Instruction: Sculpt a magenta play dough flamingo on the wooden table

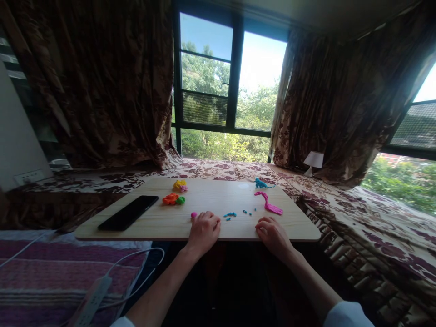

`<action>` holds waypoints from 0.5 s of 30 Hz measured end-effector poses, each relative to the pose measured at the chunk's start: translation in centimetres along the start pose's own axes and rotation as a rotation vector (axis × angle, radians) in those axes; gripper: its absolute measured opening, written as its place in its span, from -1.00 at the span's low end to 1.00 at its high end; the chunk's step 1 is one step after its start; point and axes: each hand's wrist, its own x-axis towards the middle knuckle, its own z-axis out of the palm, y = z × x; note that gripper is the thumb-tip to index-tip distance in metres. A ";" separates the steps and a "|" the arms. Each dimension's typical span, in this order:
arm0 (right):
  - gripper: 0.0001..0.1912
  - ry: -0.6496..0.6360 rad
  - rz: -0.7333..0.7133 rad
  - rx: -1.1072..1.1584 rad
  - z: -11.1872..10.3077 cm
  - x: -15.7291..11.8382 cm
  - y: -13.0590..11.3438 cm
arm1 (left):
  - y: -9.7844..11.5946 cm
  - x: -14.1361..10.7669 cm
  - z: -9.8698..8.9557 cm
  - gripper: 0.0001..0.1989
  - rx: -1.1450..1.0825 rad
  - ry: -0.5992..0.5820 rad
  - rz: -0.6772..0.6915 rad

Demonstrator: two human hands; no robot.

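Observation:
My left hand (204,229) rests on the wooden table top near its front edge, fingers curled, beside a small pink ball (194,215). Whether anything is under its fingers is hidden. My right hand (271,230) lies at the front edge too, fingers bent and close together; what they hold, if anything, cannot be made out. Between the hands are small blue pieces (230,215) and a few blue bits (245,212). Behind my right hand lies a pink long-necked shape (272,208), with a blue figure (261,183) farther back.
A black phone (129,213) lies at the left of the table (211,195). Orange (170,199), green (180,200) and yellow (179,184) lumps sit at the back left. A white lamp (314,160) stands beyond; a power strip (91,302) is at the lower left.

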 end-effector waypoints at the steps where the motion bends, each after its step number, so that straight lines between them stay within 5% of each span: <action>1: -0.85 0.003 0.008 -0.020 0.0 -0.5 0.2 | -0.2 -0.4 0.1 -0.78 0.033 0.012 0.008; 9: -0.54 -0.037 -0.090 -0.146 1.5 -3.5 -1.8 | 0.2 -1.1 0.3 -0.78 0.125 0.025 0.061; 15: -0.54 -0.061 -0.111 -0.242 1.7 -3.1 -1.1 | 0.2 -1.2 0.1 -0.78 0.136 0.021 0.075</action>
